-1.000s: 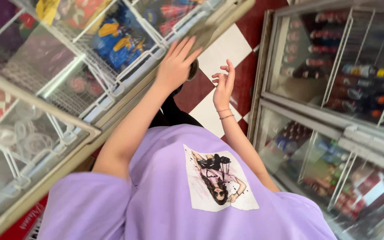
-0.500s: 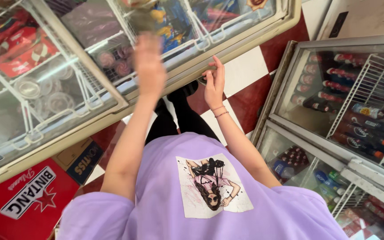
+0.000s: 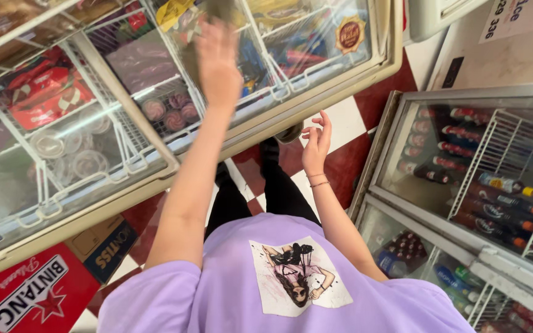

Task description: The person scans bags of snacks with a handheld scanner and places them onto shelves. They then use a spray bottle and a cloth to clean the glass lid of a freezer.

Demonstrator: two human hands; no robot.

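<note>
My left hand [image 3: 217, 58] is stretched out over the sliding glass lid [image 3: 155, 68] of a chest freezer [image 3: 316, 92]. The hand is blurred by motion, so I cannot tell whether its fingers grip anything. Under the glass lie wire baskets with colourful wrapped ice creams [image 3: 44, 92] and small round tubs [image 3: 171, 111]. My right hand [image 3: 316, 145] hovers beside the freezer's front rim, fingers spread, holding nothing, with a thin bracelet on its wrist. I wear a purple shirt [image 3: 229, 290] and dark trousers.
A second glass-topped cooler [image 3: 482, 179] with rows of bottles on a wire rack stands close on my right. The floor between has red and white tiles [image 3: 347, 123]. A red panel [image 3: 26, 296] and a cardboard box [image 3: 103, 246] sit low at the left.
The view has tilted, bringing the freezer lid closer below me. My left arm has reached further across the glass. My right hand stays raised and open near the freezer rim.
</note>
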